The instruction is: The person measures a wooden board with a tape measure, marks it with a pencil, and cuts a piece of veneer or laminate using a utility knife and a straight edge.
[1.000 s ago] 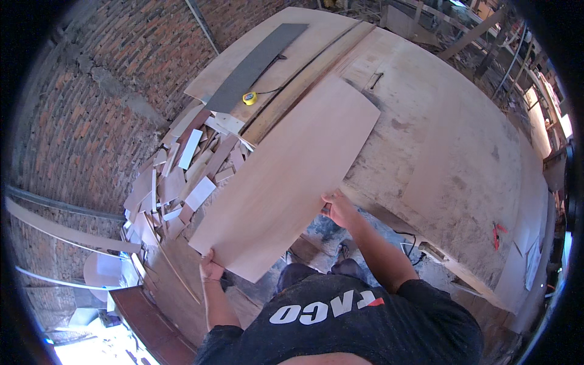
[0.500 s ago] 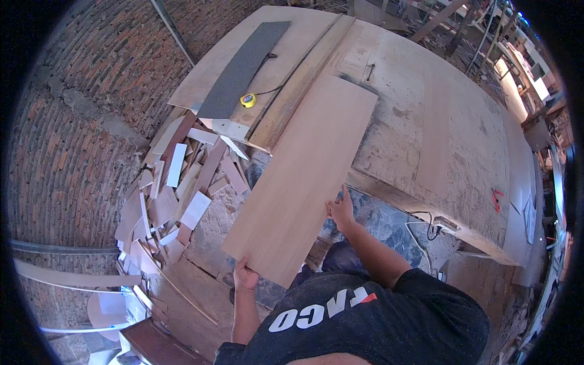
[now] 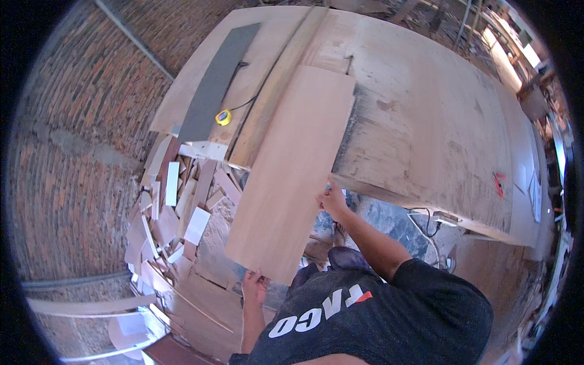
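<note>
A long, flat wooden board (image 3: 292,170) lies with its far part on the workbench (image 3: 420,134), and its near part juts out over the front edge toward me. Its left side runs close along a wooden rail (image 3: 258,137). My left hand (image 3: 255,287) grips the board's near end, fingers partly hidden beneath it. Along the right side, just short of the bench edge, my right hand (image 3: 332,201) is closed on the board's edge, with one finger pointing forward. A dark, sawdust-like patch shows on the bench beside the board's far right side.
Left of the rail lie a long dark grey strip (image 3: 219,82) and a yellow tape measure (image 3: 223,117). A red-handled tool (image 3: 499,184) rests at the bench's right. Many offcuts (image 3: 196,226) are heaped on the floor by the brick wall (image 3: 79,164). A cable (image 3: 433,228) hangs under the front edge.
The board has slid forward, farther onto the bench along the rail. Both hands have moved with it and keep their hold. The view has shifted a little.
</note>
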`<state>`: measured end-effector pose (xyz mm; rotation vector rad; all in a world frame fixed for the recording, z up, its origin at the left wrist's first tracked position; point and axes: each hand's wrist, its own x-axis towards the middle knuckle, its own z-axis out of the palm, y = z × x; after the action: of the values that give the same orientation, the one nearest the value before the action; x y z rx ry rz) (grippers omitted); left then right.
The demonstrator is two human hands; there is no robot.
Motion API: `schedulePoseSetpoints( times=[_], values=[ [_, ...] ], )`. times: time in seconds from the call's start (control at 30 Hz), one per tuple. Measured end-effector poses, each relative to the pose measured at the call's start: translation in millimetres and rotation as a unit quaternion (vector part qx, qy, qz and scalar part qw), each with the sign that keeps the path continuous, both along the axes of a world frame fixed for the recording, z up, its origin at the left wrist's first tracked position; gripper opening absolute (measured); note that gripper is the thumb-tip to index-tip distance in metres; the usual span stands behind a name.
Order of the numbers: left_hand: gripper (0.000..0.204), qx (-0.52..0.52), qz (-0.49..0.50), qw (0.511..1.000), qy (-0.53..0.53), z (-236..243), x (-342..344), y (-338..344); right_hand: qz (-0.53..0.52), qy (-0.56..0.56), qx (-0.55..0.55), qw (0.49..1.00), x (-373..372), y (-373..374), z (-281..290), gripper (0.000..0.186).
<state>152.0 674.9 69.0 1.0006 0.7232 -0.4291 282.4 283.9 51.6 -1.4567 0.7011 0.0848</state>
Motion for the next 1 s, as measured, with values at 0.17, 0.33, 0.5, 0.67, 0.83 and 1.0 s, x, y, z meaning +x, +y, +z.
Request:
schedulePoseSetpoints(
  times=[0.17,0.33,0.5,0.67,0.83,1.0],
  values=[
    [0.016,0.022,-0.021,1.0,0.007,5.2,20.3,-23.8,0.004,-0.004,-0.027,1.0,22.6,-26.0,15.3,0.093],
    [0.011,0.006,-0.062,0.998,-0.015,12.1,50.0,-59.5,0.006,-0.004,-0.101,0.995,53.2,-59.7,3.7,0.091],
    [0.024,0.019,-0.113,0.993,0.027,16.3,77.9,-95.8,0.052,-0.022,-0.25,0.967,90.1,-91.9,-8.7,0.081],
    [0.022,-0.017,-0.166,0.986,0.028,6.9,134.3,-142.0,0.091,0.075,-0.34,0.933,130.7,-146.8,-19.9,0.082],
    [0.023,-0.041,-0.143,0.988,0.046,-6.2,160.5,-141.5,0.143,0.086,-0.313,0.935,118.8,-129.2,51.1,0.081],
    [0.022,-0.044,-0.158,0.986,0.042,-24.8,202.6,-191.5,0.281,-0.13,-0.401,0.862,-12.4,-65.2,60.4,0.045]
  ],
)
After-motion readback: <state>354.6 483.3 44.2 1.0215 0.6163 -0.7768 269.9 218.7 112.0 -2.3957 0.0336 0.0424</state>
